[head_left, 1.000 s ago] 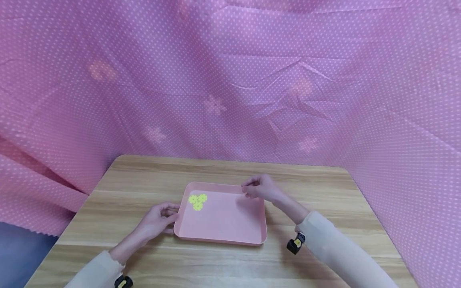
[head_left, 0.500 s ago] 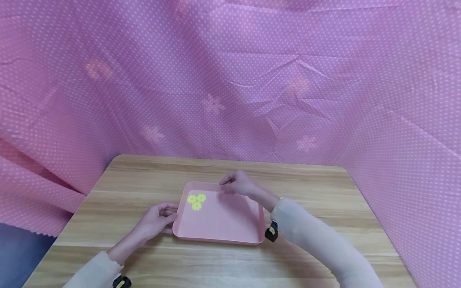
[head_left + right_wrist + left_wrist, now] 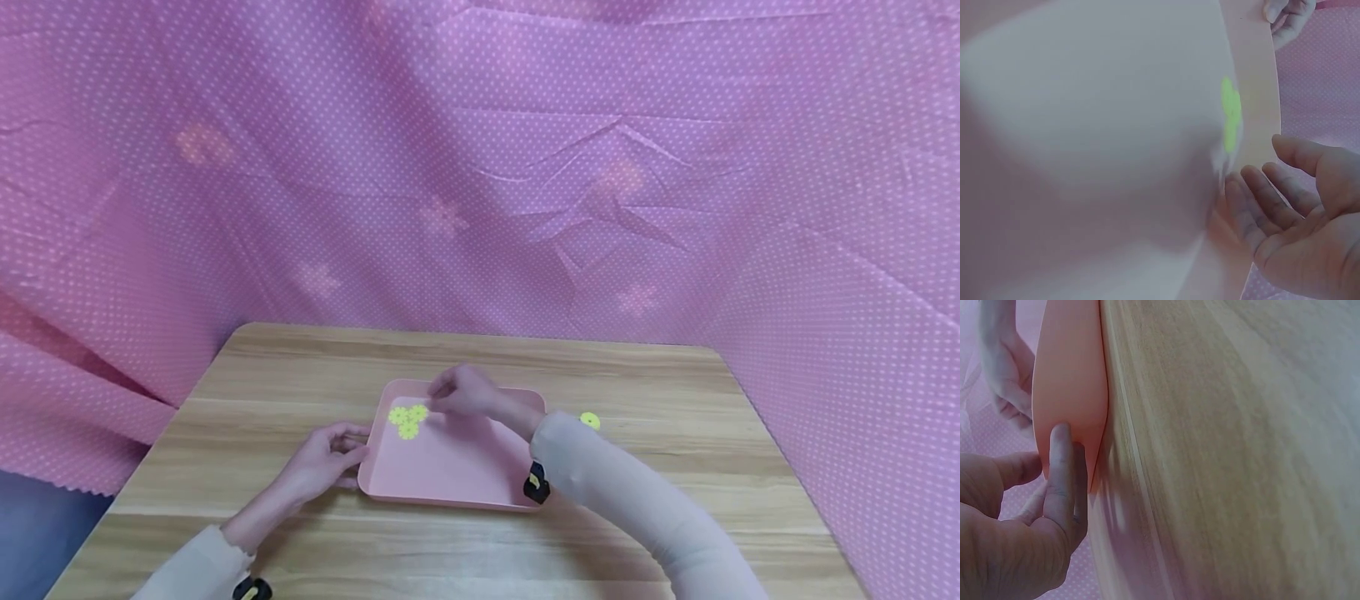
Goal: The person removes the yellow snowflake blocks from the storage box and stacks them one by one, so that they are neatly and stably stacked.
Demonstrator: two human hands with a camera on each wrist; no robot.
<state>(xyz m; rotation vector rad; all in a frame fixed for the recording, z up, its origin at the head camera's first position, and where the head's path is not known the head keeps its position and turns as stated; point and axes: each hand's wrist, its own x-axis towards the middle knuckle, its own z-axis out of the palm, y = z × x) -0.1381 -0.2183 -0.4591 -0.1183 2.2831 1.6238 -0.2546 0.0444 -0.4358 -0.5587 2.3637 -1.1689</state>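
Note:
A shallow pink tray (image 3: 465, 467) lies on the wooden table. Three flat yellow flower-shaped pieces (image 3: 408, 422) sit close together in its far left corner. My left hand (image 3: 324, 462) is at the tray's left side, its extended fingers (image 3: 1060, 469) touching the outer wall and its thumb at the rim. Over the tray's far edge, my right hand (image 3: 467, 390) is just right of the flower pieces. Its fingers (image 3: 1244, 206) are loosely bent, with nothing held between them and the thumb. Whether they touch the tray cannot be made out.
Another yellow piece (image 3: 590, 421) lies on the table (image 3: 667, 467) to the right of the tray, beside the right sleeve (image 3: 600, 458). A pink dotted cloth (image 3: 480, 208) hangs behind the table and along its sides.
My right hand has moved left along the tray's far side, from its far right corner to near the flower pieces. The yellow piece on the right has come into sight. My left hand stays put.

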